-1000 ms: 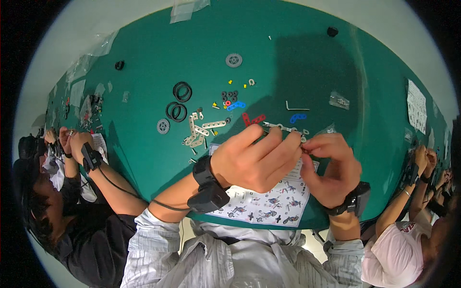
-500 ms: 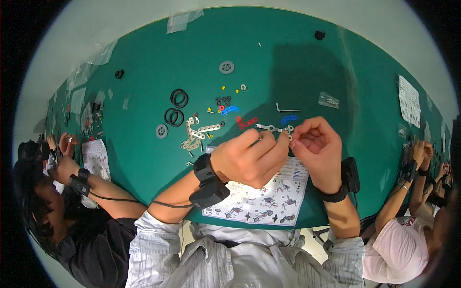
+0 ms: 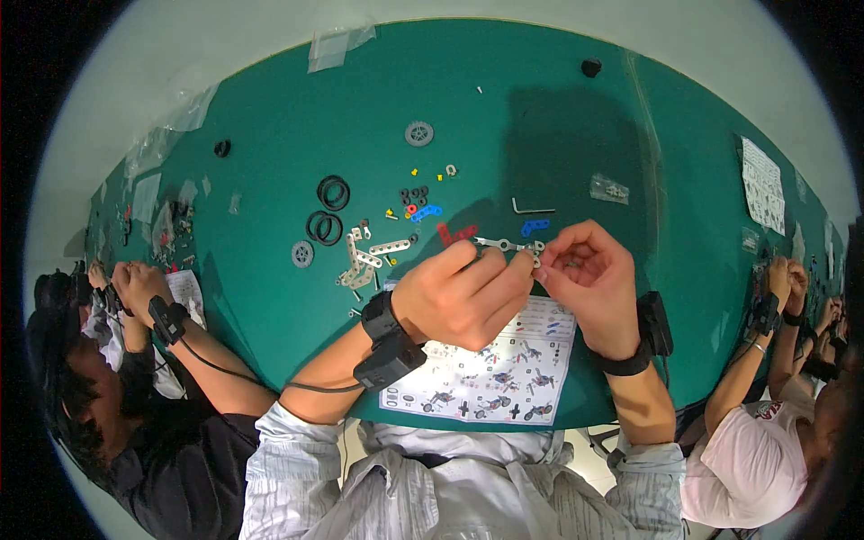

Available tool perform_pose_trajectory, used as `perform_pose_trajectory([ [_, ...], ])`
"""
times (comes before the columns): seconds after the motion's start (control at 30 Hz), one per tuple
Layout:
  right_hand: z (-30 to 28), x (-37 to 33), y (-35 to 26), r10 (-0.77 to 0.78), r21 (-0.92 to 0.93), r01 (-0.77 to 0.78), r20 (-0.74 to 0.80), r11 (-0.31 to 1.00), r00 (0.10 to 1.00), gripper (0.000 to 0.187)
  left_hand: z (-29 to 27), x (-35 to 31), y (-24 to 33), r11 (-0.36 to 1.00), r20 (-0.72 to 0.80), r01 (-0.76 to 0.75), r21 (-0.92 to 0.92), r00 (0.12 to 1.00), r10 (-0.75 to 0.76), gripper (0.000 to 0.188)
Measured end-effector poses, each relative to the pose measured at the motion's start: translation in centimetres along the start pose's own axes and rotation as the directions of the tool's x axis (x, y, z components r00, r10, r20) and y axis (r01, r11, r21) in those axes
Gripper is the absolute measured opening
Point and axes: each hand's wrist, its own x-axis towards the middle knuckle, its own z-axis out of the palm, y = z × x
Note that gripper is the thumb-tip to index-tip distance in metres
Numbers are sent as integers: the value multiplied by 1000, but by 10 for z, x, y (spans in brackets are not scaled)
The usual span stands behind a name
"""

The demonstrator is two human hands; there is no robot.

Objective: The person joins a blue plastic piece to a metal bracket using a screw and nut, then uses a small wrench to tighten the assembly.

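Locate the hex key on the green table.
The hex key lies right of centre in the head view, beyond the right hand, with a blue piece just below it and a small clear bag to its right.

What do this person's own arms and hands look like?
The left hand and right hand are bare, without gloves. Each wrist wears a black strap with a boxy black device. A thin dark cable runs from the left device along the forearm. The pale grey, streaked shirt sleeves are turned up, leaving the forearms bare.
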Motion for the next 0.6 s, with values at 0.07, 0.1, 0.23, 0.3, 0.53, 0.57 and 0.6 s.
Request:
perform_pose_trajectory([
  [0.07,1,-2,-1,12,-20,-12,-16,1000,1000,26,0,0,-1,1000,-1,9,-13,1000,-9,23],
  [0.1,1,-3,-1,-17,-57,14,-40,998,999,27,-1,0,-1,1000,-3,18,-23,1000,-18,23],
  [0.23,6,-8,-2,-212,-273,181,-88,945,973,24,3,-2,0,990,-30,96,-102,995,-100,22],
  [0.3,8,-8,0,-279,-351,234,-84,906,957,23,9,-4,0,993,-70,86,-86,993,-92,21],
  [0.53,7,-5,-2,-502,-518,421,-18,744,865,24,14,-5,-4,990,-106,109,-91,987,-118,19],
  [0.57,7,-5,-2,-501,-519,420,-18,744,865,24,16,-6,-4,987,-106,120,-104,986,-131,18],
  [0.6,8,-5,-2,-509,-509,440,6,739,861,24,18,-7,-4,987,-107,120,-104,986,-131,18],
])
